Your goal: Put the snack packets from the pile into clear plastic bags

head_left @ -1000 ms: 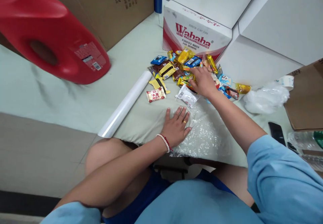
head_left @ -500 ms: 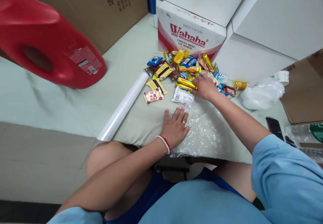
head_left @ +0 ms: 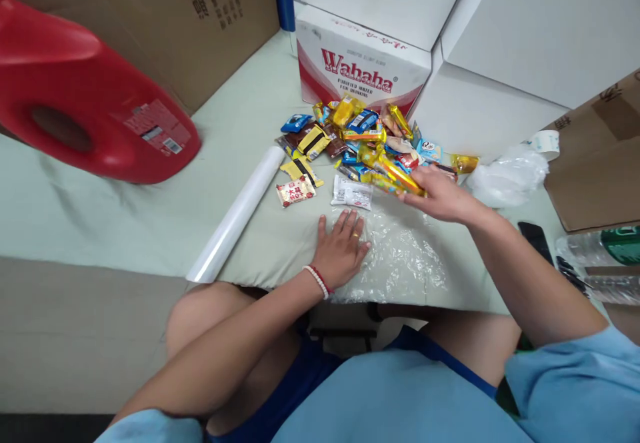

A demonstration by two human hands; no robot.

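Note:
My left hand (head_left: 340, 248) lies flat with its fingers spread, pressing the left part of a clear crinkled plastic bag (head_left: 405, 253) at the front of the table. At the right front of a pile of wrapped snacks (head_left: 313, 142), my right hand (head_left: 440, 192) grips yellow snack packets (head_left: 393, 173) between thumb and fingers. How many it holds I cannot tell. Just beyond my left fingertips rests a white snack packet (head_left: 351, 192). Left of that lies a cream packet with red print (head_left: 296, 191).
A white film roll (head_left: 237, 216) lies slantwise on the left, with a red jug (head_left: 100, 103) behind it. The Wahaba-style printed carton (head_left: 360, 63) backs the pile. To the right are a crumpled plastic bag (head_left: 507, 176), a black phone (head_left: 535, 242) and clear bottles (head_left: 585, 250).
My right hand has drawn back to the right, now lifting yellow snack packets from the pile's front. My left hand keeps its place on the clear bag. The view has shifted slightly.

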